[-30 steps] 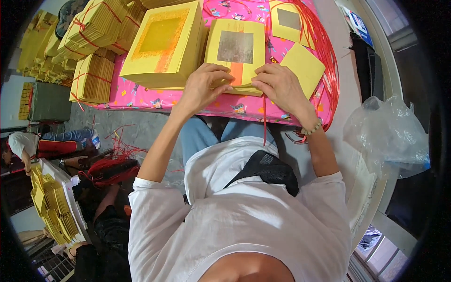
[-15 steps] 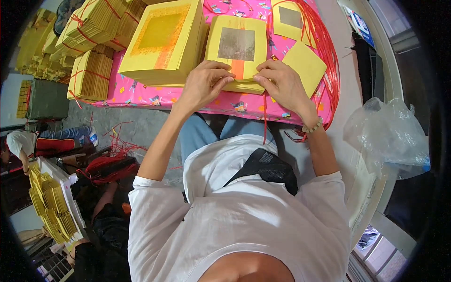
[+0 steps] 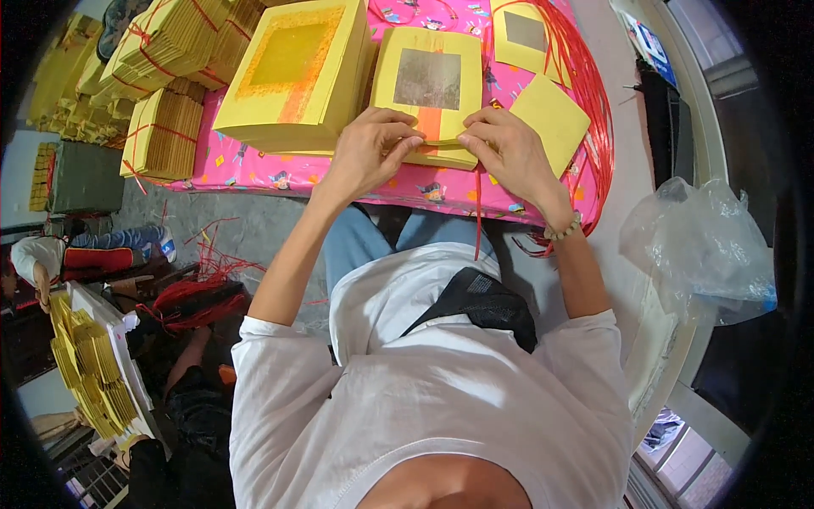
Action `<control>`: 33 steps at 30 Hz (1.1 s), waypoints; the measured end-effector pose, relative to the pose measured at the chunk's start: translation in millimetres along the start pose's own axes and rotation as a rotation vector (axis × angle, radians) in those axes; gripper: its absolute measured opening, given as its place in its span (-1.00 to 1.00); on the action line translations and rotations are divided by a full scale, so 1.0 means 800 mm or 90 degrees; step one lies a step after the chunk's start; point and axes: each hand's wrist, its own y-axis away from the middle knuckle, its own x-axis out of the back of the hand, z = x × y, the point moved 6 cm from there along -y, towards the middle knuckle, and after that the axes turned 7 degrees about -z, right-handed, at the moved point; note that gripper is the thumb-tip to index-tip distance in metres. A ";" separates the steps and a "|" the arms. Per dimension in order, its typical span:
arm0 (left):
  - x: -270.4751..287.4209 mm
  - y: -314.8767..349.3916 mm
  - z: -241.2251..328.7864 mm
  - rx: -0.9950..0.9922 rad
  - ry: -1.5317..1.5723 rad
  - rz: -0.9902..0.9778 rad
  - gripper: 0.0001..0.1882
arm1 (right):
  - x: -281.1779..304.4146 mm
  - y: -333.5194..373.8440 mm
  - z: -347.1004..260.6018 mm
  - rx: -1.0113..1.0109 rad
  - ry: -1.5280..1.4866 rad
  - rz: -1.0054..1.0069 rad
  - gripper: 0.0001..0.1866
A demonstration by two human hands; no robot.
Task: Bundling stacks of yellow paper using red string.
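Note:
A low stack of yellow paper sheets lies in front of me, its top sheet bearing a silver square and an orange stripe. At its near-left corner my left hand has thumb and fingers closed on the sheet's near edge. My right hand, a beaded bracelet on its wrist, pinches the same edge from the near-right side. Between the hands that edge is raised slightly off the sheets below. How many sheets my fingertips hold is hidden. A red string hangs down beside the stack.
A taller yellow paper stack stands left, with tied bundles beyond. To the right lie loose yellow sheets and red strings on the pink tablecloth. A clear plastic bag sits farther right. People handle yellow paper lower left.
The near edge of the top sheet has bent up a little between my fingers. Both my hands stay almost in place. Lower left, another person's hand has shifted slightly at the paper.

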 end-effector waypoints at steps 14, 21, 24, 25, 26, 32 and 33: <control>0.004 -0.026 0.038 -0.062 -0.232 0.061 -0.59 | 0.034 0.002 -0.020 -0.005 -0.122 0.268 -0.52; 0.063 -0.006 0.114 -0.088 -0.123 0.197 -0.65 | 0.010 -0.006 0.018 -0.027 -0.621 0.242 0.01; 0.066 0.009 0.134 -0.085 -0.020 0.158 -0.66 | 0.009 -0.007 0.006 0.039 -0.745 0.179 0.08; 0.059 0.011 0.125 -0.027 0.131 0.111 -0.70 | 0.008 -0.005 -0.003 0.075 -0.798 0.143 0.11; 0.051 0.013 0.116 0.032 0.280 0.063 -0.75 | 0.007 -0.003 -0.012 0.113 -0.850 0.105 0.14; 0.040 0.011 0.105 0.027 0.148 0.117 -0.60 | 0.002 0.018 -0.029 0.028 -0.770 0.071 -0.14; 0.038 0.009 0.104 0.027 0.146 0.118 -0.60 | 0.001 0.019 -0.030 -0.010 -0.754 0.050 -0.23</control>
